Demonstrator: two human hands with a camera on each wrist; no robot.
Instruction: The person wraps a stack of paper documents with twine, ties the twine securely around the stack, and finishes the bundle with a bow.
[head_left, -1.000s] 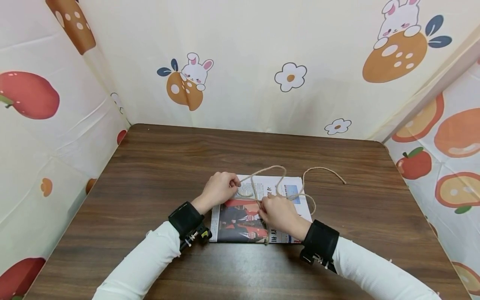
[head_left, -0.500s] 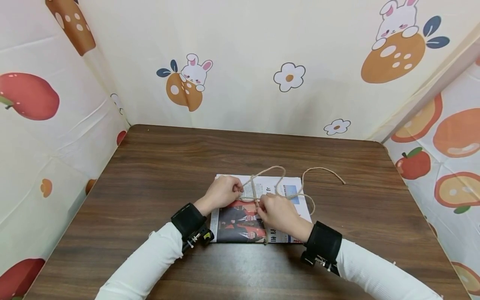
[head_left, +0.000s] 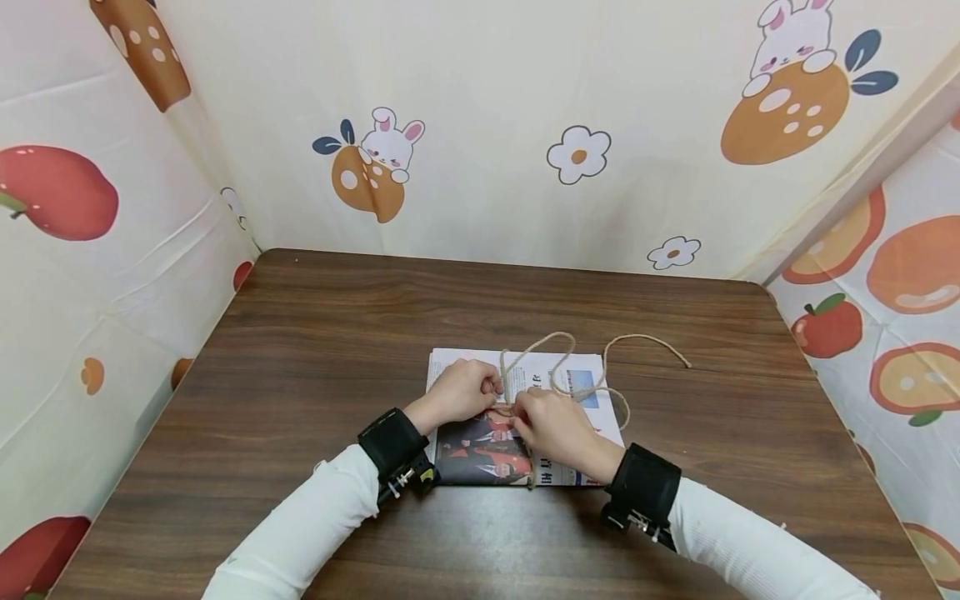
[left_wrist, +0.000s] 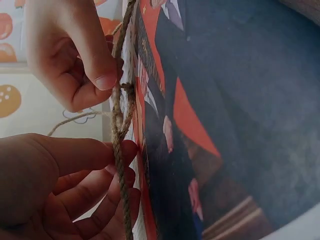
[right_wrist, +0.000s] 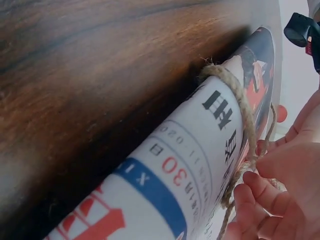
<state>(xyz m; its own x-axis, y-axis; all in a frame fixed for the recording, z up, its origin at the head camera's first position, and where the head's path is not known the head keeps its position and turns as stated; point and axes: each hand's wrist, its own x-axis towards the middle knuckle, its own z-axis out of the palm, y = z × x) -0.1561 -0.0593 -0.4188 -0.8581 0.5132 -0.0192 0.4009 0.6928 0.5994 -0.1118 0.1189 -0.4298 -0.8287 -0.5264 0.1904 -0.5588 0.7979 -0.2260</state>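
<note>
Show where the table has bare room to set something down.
Bare tabletop lies between the left sleeve, newspaper and table's left edge; behind the newspaper, toward the curtain; and right of the twine's loose end. Crowded: the newspaper, under left hand, right hand and looped twine.

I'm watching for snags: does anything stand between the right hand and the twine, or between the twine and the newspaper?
Nothing visible does. The right hand pinches the twine directly, and the twine lies against the newspaper where it bends over the near edge. Under the hand I cannot tell.
</note>
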